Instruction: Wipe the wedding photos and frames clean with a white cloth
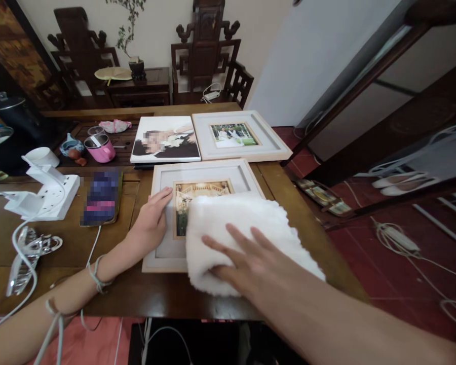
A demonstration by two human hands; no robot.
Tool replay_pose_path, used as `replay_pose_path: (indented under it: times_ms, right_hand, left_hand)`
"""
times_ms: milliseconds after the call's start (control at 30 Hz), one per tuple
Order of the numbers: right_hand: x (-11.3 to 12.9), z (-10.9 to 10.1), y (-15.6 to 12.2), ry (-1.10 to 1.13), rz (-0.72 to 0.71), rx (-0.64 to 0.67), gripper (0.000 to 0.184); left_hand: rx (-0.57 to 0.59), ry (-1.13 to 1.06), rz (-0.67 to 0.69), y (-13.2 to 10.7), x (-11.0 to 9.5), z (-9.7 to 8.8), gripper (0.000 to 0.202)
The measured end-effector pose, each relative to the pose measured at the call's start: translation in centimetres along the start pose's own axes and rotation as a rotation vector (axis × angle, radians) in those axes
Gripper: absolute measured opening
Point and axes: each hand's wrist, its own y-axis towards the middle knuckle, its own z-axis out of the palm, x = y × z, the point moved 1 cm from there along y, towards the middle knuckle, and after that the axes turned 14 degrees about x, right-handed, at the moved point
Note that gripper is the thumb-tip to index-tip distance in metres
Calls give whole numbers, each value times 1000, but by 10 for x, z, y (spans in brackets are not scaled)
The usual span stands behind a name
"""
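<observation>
A light wooden picture frame (163, 177) with a pale mat and a photo in its middle lies flat on the table in front of me. My left hand (152, 220) rests on its left side, fingers stretched out over the rim and mat. A fluffy white cloth (247, 215) covers the frame's right and lower part and hangs past its right edge. Spread over this cloth, my right hand (247, 258) presses it down, with a fold bunched by the thumb. The cloth hides the right part of the photo.
Behind lie a second framed photo (201, 139) and a frameless photo panel (137, 152). Left on the wooden table (117, 294) are a phone (102, 197), a white power strip (61, 197), a clear hair claw (30, 253) and a pink mug (101, 149). Cables trail nearby.
</observation>
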Motion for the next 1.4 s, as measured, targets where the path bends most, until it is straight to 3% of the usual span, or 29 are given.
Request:
replay_pose_path:
  times_ms: [67,167,267,433,533,767,900,1033,1267,1400]
  right_hand:
    - [8,3,1,36,-16,-22,40]
    - [0,-4,11,21,17,0,61]
    - [-30,-17,28,-70,102,1,78]
    - [-77,-26,48,-230,273,-38,77]
    - [-73,-27,45,-223,253,24,72]
    - [-9,-31,11,26,98,254,73]
    - [5,-22,3,103,0,210,66]
    - [-12,-19,14,63,25,131,77]
    - [-74,-27,50,-169,221,-44,78]
    - [-74,-31,56,-183,279,-26,70]
  left_hand:
    - [9,-9,-6,0,0,0,53]
    - [15,3,-25,-1,0,0,54]
    - [2,14,-17,-2,0,0,53]
    - [4,0,1,-2,1,0,52]
    - [3,4,-2,-2,1,0,52]
    - [8,11,-5,-1,1,0,53]
    - [15,1,-21,-1,0,-1,53]
    - [11,-18,-5,-1,1,0,54]
    - [32,-10,-9,-2,3,0,55]
    - [19,2,-11,-2,2,0,52]
